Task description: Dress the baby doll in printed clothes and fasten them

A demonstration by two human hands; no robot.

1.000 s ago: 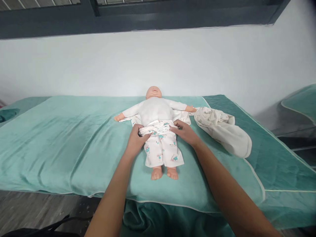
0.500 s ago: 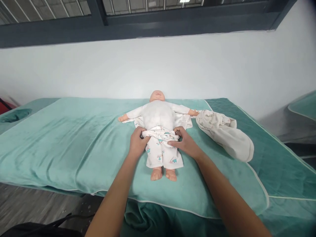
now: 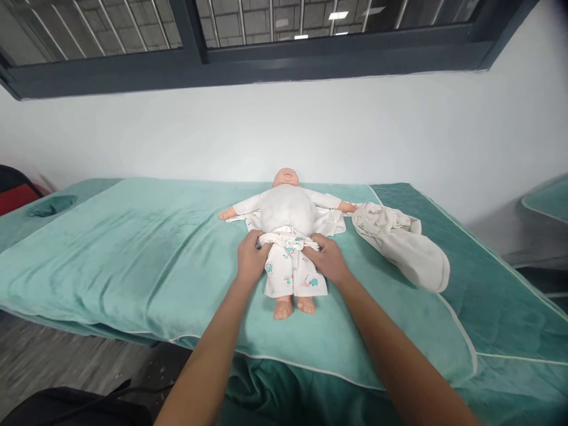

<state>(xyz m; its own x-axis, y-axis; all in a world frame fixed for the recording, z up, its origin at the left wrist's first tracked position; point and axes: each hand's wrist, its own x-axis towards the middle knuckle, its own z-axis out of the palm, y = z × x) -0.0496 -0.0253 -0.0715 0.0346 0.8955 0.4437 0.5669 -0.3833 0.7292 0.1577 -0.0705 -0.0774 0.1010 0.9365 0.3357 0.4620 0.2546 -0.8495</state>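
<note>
Grip: left hand (image 3: 251, 258) and right hand (image 3: 329, 260), each clamped on the trousers (image 3: 296, 264) at the waist, one either side of the doll (image 3: 288, 210). Trousers: white, printed, on the doll's legs, bunched below its belly. Doll: one, supine, arms spread. Cloth (image 3: 331, 222): white, printed, under the doll's arms. Bundle (image 3: 406, 248): off-white, on the person's right of the doll. Sheet (image 3: 133, 254): green, beneath the doll.

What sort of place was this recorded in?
Likely a massage or infant-care training room, judging by the teal-covered bed with an oval hollow at one end and the baby doll lying on it.
</note>
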